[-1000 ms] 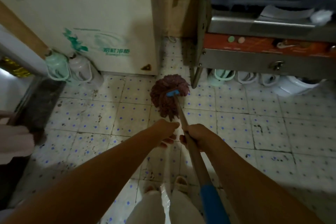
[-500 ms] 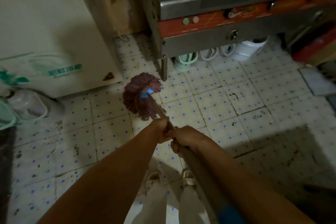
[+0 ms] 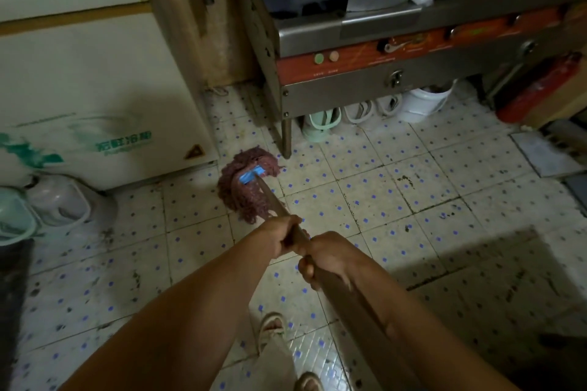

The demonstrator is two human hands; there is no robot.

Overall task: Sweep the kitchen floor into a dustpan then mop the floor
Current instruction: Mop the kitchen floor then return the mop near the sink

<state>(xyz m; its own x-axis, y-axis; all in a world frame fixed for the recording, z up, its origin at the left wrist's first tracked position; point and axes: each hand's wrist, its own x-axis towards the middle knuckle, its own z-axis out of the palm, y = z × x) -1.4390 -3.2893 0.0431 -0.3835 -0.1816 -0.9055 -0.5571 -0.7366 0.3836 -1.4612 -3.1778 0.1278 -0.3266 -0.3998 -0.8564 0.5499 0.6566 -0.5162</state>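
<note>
**Both hands clamped on the mop handle**

The left hand [image 3: 281,236] and the right hand [image 3: 327,259] are each wrapped tight around the wooden mop handle [image 3: 273,200], left ahead of right, almost touching. The handle runs from lower right up toward upper left. Its maroon mop head [image 3: 244,187] lies flat on the tiled floor [image 3: 397,200], between the corner of the white chest freezer [image 3: 95,82] and the leg of the steel cooker stand [image 3: 365,86]. Open tile stretches to the right; plastic jugs [image 3: 60,203] crowd the left edge. The pale, blue-dotted tiles are stained and dimly lit.
</note>
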